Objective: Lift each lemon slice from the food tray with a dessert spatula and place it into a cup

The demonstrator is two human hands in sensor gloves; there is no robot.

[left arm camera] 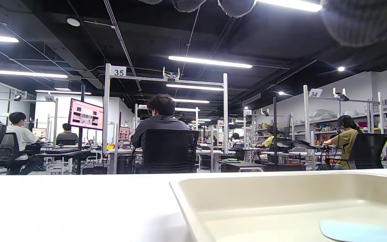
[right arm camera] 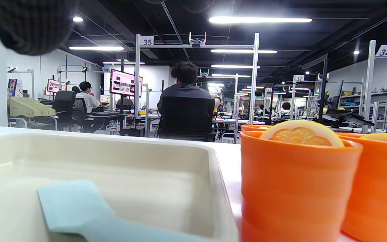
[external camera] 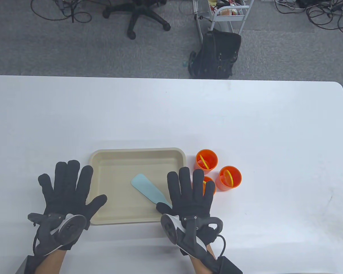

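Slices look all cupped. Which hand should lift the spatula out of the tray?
Right hand: it lies flat over the spatula handle at the tray edge. Left hand rests at the tray's far side.

On my left hand I wear a black knitted sensor glove that covers every finger to the tip. My right hand wears the same kind. Strapped to the back of each is a tracker: a rounded dark disc with a white rim, fixed on a black bracket. The right bracket shows small pale screw heads, and a black ring-shaped loop sticks out at its side. A thin black cable curves from the right tracker to a black band at my wrist. Black straps and thin cords hang at my left wrist.
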